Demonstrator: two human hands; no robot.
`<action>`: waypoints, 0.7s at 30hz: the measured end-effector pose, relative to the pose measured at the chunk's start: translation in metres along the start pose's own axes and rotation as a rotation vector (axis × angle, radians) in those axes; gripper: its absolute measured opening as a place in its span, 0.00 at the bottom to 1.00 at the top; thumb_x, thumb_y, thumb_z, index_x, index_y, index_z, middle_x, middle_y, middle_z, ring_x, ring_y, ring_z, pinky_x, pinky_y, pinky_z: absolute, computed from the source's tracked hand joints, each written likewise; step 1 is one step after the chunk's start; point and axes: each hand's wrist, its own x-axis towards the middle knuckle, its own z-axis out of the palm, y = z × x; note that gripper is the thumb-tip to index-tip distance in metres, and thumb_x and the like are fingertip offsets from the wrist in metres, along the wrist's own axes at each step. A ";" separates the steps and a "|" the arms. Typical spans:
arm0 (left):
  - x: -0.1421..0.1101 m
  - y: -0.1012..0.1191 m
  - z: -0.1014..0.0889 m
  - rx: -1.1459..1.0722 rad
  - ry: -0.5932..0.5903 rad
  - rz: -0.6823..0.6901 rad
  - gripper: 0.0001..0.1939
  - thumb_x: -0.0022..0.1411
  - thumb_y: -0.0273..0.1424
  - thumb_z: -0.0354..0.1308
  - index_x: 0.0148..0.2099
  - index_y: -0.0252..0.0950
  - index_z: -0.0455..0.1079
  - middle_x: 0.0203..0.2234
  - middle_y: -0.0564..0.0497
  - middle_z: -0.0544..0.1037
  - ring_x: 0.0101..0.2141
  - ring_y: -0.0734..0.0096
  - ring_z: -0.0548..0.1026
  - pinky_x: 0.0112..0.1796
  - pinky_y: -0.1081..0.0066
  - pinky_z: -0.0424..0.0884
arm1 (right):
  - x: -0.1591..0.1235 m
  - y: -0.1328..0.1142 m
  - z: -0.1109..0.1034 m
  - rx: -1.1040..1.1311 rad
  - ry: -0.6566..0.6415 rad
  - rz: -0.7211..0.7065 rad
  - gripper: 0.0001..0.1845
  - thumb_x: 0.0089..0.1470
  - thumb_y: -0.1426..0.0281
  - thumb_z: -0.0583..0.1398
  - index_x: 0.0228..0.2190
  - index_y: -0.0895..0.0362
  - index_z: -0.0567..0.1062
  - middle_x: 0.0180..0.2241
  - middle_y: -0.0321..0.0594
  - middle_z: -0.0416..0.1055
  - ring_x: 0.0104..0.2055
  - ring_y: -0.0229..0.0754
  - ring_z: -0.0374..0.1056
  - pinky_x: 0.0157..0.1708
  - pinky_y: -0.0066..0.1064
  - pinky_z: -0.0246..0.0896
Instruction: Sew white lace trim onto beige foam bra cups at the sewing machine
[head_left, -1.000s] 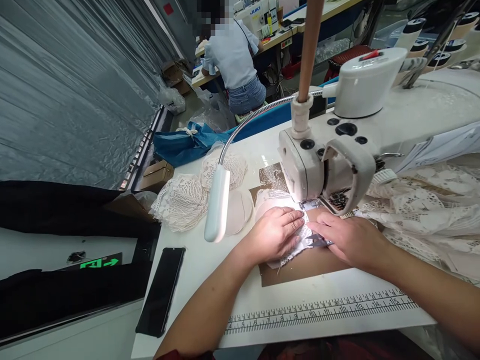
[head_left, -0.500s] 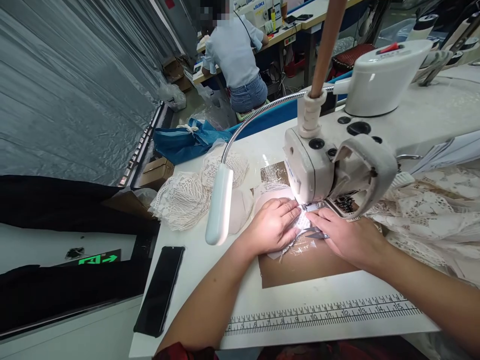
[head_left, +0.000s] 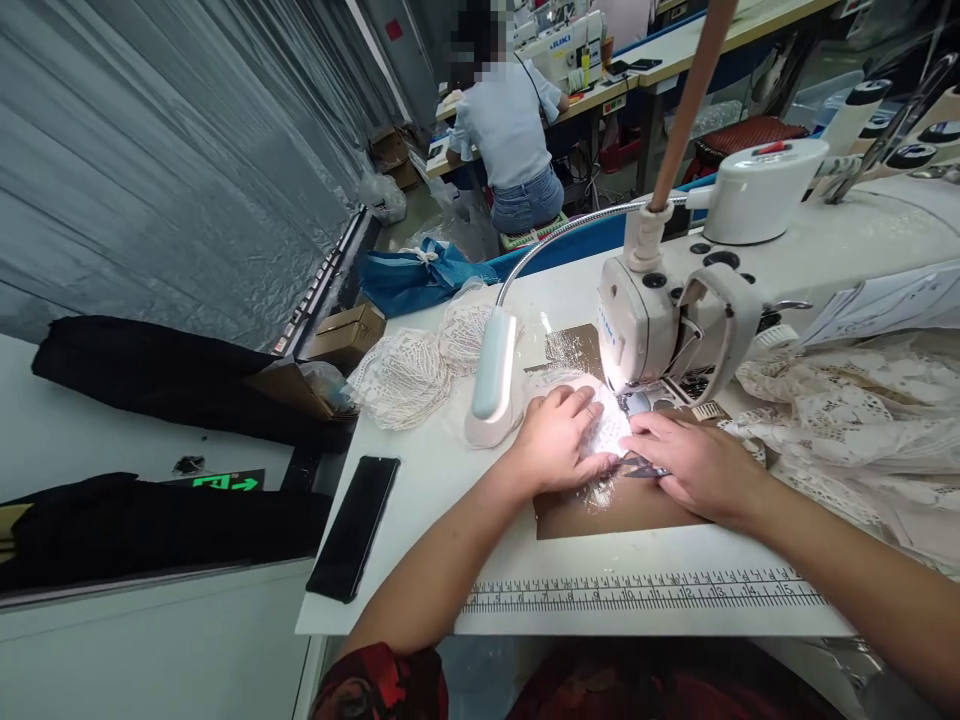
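Under the sewing machine (head_left: 637, 330), a white lace piece (head_left: 609, 432) lies lit beside the needle area. My left hand (head_left: 562, 440) rests flat on its left part, fingers spread and palm down. My right hand (head_left: 694, 462) is closed around a small pair of scissors (head_left: 643, 468), whose blades point left toward my left thumb. The right fingertips touch the lace edge close to the presser foot, which is partly hidden. A brown sheet (head_left: 577, 515) covers the table beneath the work.
A lamp (head_left: 492, 380) on a bendy neck stands left of the machine. Lace pieces (head_left: 401, 380) lie behind it, and more lace fabric (head_left: 832, 400) is heaped at the right. A phone (head_left: 354, 528) and a printed ruler (head_left: 645, 592) are nearer me. Another person (head_left: 510, 130) sits ahead.
The camera view has shifted, so everything sits further right. My left fingers are more spread, and the lace lies rounder under them. The scissors stay in my right hand.
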 end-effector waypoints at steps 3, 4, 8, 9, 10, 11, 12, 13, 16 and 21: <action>-0.024 0.014 -0.019 -0.165 -0.144 0.036 0.35 0.58 0.52 0.58 0.59 0.33 0.67 0.59 0.39 0.67 0.55 0.45 0.66 0.51 0.51 0.67 | -0.008 0.005 -0.001 0.268 0.020 -0.103 0.20 0.42 0.80 0.53 0.34 0.53 0.79 0.41 0.40 0.77 0.39 0.44 0.72 0.34 0.31 0.64; -0.031 0.017 -0.024 -0.259 -0.164 0.053 0.34 0.57 0.51 0.59 0.59 0.34 0.68 0.58 0.40 0.68 0.54 0.47 0.67 0.52 0.53 0.68 | -0.010 0.007 -0.002 0.345 0.022 -0.114 0.20 0.44 0.80 0.52 0.33 0.53 0.78 0.39 0.39 0.77 0.38 0.43 0.72 0.34 0.31 0.64; -0.042 0.012 -0.031 -0.553 -0.005 -0.035 0.28 0.58 0.44 0.62 0.58 0.38 0.68 0.56 0.44 0.71 0.57 0.56 0.67 0.56 0.60 0.66 | -0.012 0.009 -0.002 0.478 0.031 -0.044 0.16 0.53 0.75 0.53 0.38 0.54 0.77 0.33 0.39 0.77 0.35 0.43 0.71 0.34 0.33 0.64; -0.039 0.009 -0.029 -0.577 0.040 -0.085 0.29 0.57 0.43 0.63 0.58 0.38 0.68 0.56 0.44 0.71 0.57 0.55 0.67 0.55 0.59 0.66 | -0.011 0.008 -0.002 0.486 0.036 -0.018 0.14 0.54 0.74 0.53 0.39 0.54 0.77 0.34 0.39 0.77 0.35 0.43 0.71 0.35 0.33 0.65; -0.035 0.005 -0.026 -0.592 0.057 -0.125 0.30 0.55 0.41 0.64 0.59 0.37 0.67 0.57 0.42 0.70 0.57 0.55 0.67 0.55 0.59 0.66 | -0.010 0.006 -0.002 0.494 0.044 0.009 0.14 0.55 0.72 0.54 0.40 0.54 0.77 0.35 0.40 0.77 0.37 0.44 0.71 0.36 0.34 0.65; -0.030 0.001 -0.023 -0.605 0.046 -0.153 0.32 0.54 0.40 0.65 0.59 0.36 0.66 0.57 0.41 0.70 0.57 0.54 0.68 0.55 0.58 0.67 | -0.008 0.005 -0.002 0.505 0.053 0.038 0.13 0.56 0.70 0.55 0.41 0.54 0.76 0.37 0.41 0.77 0.39 0.45 0.71 0.38 0.35 0.66; -0.024 -0.001 -0.019 -0.620 0.021 -0.169 0.33 0.53 0.38 0.66 0.60 0.34 0.65 0.57 0.41 0.70 0.56 0.54 0.69 0.54 0.59 0.67 | -0.007 0.003 -0.002 0.522 0.065 0.072 0.14 0.56 0.68 0.56 0.42 0.54 0.77 0.40 0.42 0.77 0.41 0.46 0.72 0.39 0.36 0.67; -0.019 -0.004 -0.015 -0.640 -0.013 -0.175 0.33 0.53 0.36 0.66 0.60 0.34 0.66 0.56 0.41 0.71 0.54 0.54 0.71 0.52 0.60 0.68 | -0.006 0.001 -0.002 0.542 0.074 0.109 0.15 0.56 0.66 0.57 0.43 0.54 0.76 0.42 0.43 0.77 0.42 0.46 0.72 0.39 0.36 0.68; -0.008 -0.005 -0.006 -0.744 -0.086 -0.173 0.24 0.55 0.32 0.63 0.54 0.34 0.70 0.46 0.44 0.77 0.45 0.60 0.75 0.45 0.65 0.71 | -0.004 -0.005 -0.004 0.622 0.071 0.227 0.21 0.55 0.62 0.58 0.49 0.54 0.74 0.47 0.44 0.75 0.42 0.47 0.72 0.36 0.38 0.69; -0.010 -0.001 0.004 -1.067 -0.095 -0.163 0.15 0.54 0.34 0.66 0.43 0.32 0.73 0.34 0.49 0.77 0.33 0.72 0.73 0.34 0.74 0.68 | -0.002 -0.012 -0.012 0.768 -0.033 0.261 0.22 0.55 0.61 0.59 0.50 0.54 0.74 0.39 0.41 0.77 0.39 0.44 0.72 0.36 0.36 0.67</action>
